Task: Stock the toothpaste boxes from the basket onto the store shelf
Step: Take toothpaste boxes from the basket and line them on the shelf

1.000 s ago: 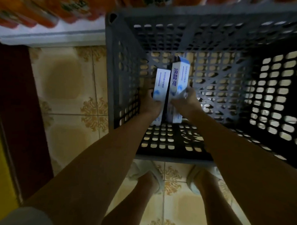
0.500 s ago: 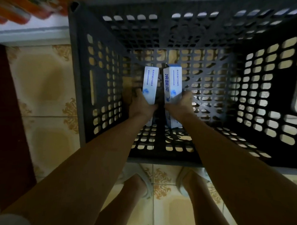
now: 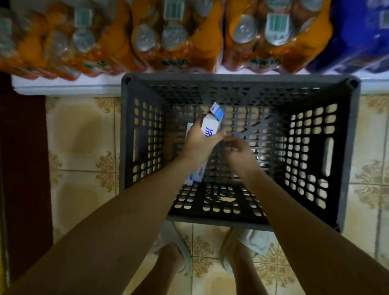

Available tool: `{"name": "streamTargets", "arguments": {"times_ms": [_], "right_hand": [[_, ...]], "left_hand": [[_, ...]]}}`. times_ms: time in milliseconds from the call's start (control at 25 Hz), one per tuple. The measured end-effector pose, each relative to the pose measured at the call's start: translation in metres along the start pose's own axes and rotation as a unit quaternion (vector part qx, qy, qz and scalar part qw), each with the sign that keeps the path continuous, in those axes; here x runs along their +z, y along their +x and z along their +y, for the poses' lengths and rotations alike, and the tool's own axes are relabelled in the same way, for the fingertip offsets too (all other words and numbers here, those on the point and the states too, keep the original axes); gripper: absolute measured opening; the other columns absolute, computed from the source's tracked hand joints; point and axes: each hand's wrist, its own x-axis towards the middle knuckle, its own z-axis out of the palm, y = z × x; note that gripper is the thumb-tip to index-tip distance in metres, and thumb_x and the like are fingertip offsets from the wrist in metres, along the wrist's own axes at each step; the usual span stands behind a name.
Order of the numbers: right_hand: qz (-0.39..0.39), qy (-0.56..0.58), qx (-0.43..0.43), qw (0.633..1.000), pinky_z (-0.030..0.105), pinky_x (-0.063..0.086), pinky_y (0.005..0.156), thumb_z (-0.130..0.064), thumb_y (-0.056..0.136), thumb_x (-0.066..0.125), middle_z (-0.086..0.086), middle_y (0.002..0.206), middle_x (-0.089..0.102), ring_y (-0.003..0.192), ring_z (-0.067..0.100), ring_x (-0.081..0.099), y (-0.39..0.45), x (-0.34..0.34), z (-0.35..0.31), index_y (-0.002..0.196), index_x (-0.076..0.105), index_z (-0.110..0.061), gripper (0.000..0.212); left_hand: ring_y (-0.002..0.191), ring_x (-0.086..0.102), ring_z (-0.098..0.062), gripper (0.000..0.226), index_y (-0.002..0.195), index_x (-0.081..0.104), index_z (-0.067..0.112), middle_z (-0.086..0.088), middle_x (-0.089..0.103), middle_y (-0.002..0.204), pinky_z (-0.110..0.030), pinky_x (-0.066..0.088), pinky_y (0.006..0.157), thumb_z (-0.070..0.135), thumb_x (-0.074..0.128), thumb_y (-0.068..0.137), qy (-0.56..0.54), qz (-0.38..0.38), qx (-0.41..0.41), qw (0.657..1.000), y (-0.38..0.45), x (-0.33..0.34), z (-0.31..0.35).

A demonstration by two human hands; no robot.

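A dark grey perforated basket (image 3: 347, 128) stands on the tiled floor below me. My left hand (image 3: 197, 142) is inside it, wrapped around white-and-blue toothpaste boxes (image 3: 211, 122); one box end points up and away, and a second box shows behind and under the hand (image 3: 198, 176). My right hand (image 3: 237, 149) hovers just right of the boxes with fingers loosely curled, holding nothing that I can see. The rest of the basket floor looks bare.
Orange shrink-wrapped drink packs (image 3: 174, 33) and a blue pack (image 3: 361, 31) fill the low white shelf ledge (image 3: 61, 88) behind the basket. A dark red panel (image 3: 22, 164) runs along the left. My feet in pale sandals (image 3: 184, 258) stand on the tiles.
Each hand held one box before; both boxes are now gathered in my left hand and my right hand has let go. The view has pulled back and up, showing the shelf.
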Motion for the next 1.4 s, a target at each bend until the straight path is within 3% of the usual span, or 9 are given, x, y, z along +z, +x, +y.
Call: {"name": "streamTargets", "arguments": {"times_ms": [80, 280, 720, 880, 1040, 1120, 1240, 1320, 1400], "right_hand": [[0.065, 0.077, -0.037, 0.994, 0.042, 0.054, 0.079, -0.024, 0.095, 0.052, 0.010, 0.109, 0.066, 0.098, 0.031, 0.066, -0.010, -0.006, -0.028, 0.109, 0.058, -0.029, 0.016], [0.022, 0.064, -0.106, 0.992, 0.008, 0.047, 0.060, -0.029, 0.098, 0.057, -0.007, 0.104, 0.063, 0.077, -0.009, 0.064, -0.023, -0.008, -0.057, 0.120, 0.061, -0.023, 0.023], [0.029, 0.138, -0.049, 0.989, 0.029, 0.060, 0.070, -0.016, 0.097, 0.055, -0.012, 0.100, 0.070, 0.081, 0.002, 0.070, -0.030, 0.002, -0.034, 0.109, 0.071, -0.020, 0.020], [0.017, 0.090, -0.051, 0.995, 0.032, 0.056, 0.090, -0.019, 0.097, 0.057, 0.003, 0.128, 0.063, 0.112, 0.015, 0.064, -0.031, 0.010, -0.033, 0.120, 0.069, -0.023, 0.025], [-0.037, -0.080, -0.103, 0.991, 0.043, 0.031, 0.116, -0.053, 0.100, 0.037, -0.005, 0.155, 0.029, 0.140, 0.018, 0.032, -0.034, 0.028, -0.028, 0.148, 0.034, -0.045, 0.049], [-0.055, -0.054, -0.101, 0.992, 0.045, 0.024, 0.117, -0.063, 0.095, 0.036, -0.010, 0.163, 0.012, 0.149, 0.021, 0.015, -0.035, 0.033, -0.027, 0.150, 0.010, -0.053, 0.062], [-0.070, 0.116, -0.067, 0.989, 0.026, 0.035, 0.102, -0.038, 0.100, 0.046, -0.005, 0.160, 0.027, 0.143, 0.017, 0.031, -0.031, 0.023, -0.017, 0.155, 0.009, -0.042, 0.065], [-0.141, 0.095, -0.083, 0.982, 0.020, 0.051, 0.085, -0.003, 0.096, 0.048, -0.006, 0.140, 0.050, 0.122, 0.009, 0.053, -0.032, 0.021, -0.001, 0.155, 0.017, -0.029, 0.071], [-0.123, 0.013, -0.110, 0.986, 0.028, 0.057, 0.080, 0.015, 0.084, 0.056, -0.008, 0.124, 0.057, 0.109, 0.007, 0.061, -0.028, 0.026, 0.017, 0.146, 0.030, -0.025, 0.078]], "left_hand": [[0.080, 0.064, -0.019, 0.050, 0.121, 0.055, 0.010, -0.009, 0.069, 0.098, -0.038, 0.055, 0.071, 0.019, 0.075, 0.076, 0.024, 0.013, 0.037, 0.999, -0.006, 0.002, 0.004], [0.082, 0.065, -0.022, 0.042, 0.106, 0.051, 0.025, 0.000, 0.065, 0.091, -0.050, 0.054, 0.068, 0.035, 0.071, 0.071, 0.172, 0.010, 0.112, 0.979, -0.012, 0.008, -0.004], [0.078, 0.058, -0.020, 0.037, 0.097, 0.048, 0.024, 0.006, 0.061, 0.084, -0.050, 0.050, 0.071, 0.021, 0.077, 0.074, 0.211, 0.028, 0.139, 0.967, -0.025, -0.003, -0.039], [0.096, 0.061, -0.020, 0.041, 0.111, 0.048, 0.028, 0.008, 0.063, 0.102, -0.053, 0.050, 0.080, 0.024, 0.071, 0.078, 0.250, 0.029, 0.164, 0.954, -0.026, 0.000, -0.037], [0.110, 0.063, -0.014, 0.030, 0.122, 0.054, 0.036, 0.010, 0.068, 0.112, -0.043, 0.051, 0.094, 0.047, 0.044, 0.096, 0.058, 0.029, 0.138, 0.988, -0.031, 0.003, -0.029], [0.118, 0.059, -0.008, 0.026, 0.124, 0.054, 0.044, 0.012, 0.062, 0.125, -0.030, 0.051, 0.091, 0.043, 0.041, 0.102, -0.019, 0.038, 0.097, 0.994, -0.030, 0.000, -0.023], [0.110, 0.056, -0.004, 0.043, 0.126, 0.050, 0.028, -0.003, 0.054, 0.126, -0.020, 0.051, 0.084, 0.026, 0.069, 0.088, -0.018, 0.106, 0.117, 0.987, -0.026, -0.010, -0.014], [0.087, 0.058, 0.006, 0.037, 0.114, 0.051, 0.015, 0.002, 0.058, 0.101, -0.012, 0.047, 0.074, 0.020, 0.074, 0.085, -0.028, 0.165, 0.135, 0.977, -0.018, -0.015, -0.009], [0.080, 0.063, -0.002, 0.027, 0.107, 0.048, 0.014, 0.002, 0.060, 0.091, -0.019, 0.051, 0.072, 0.027, 0.066, 0.092, -0.053, 0.130, 0.101, 0.985, -0.014, -0.015, -0.001]]}}
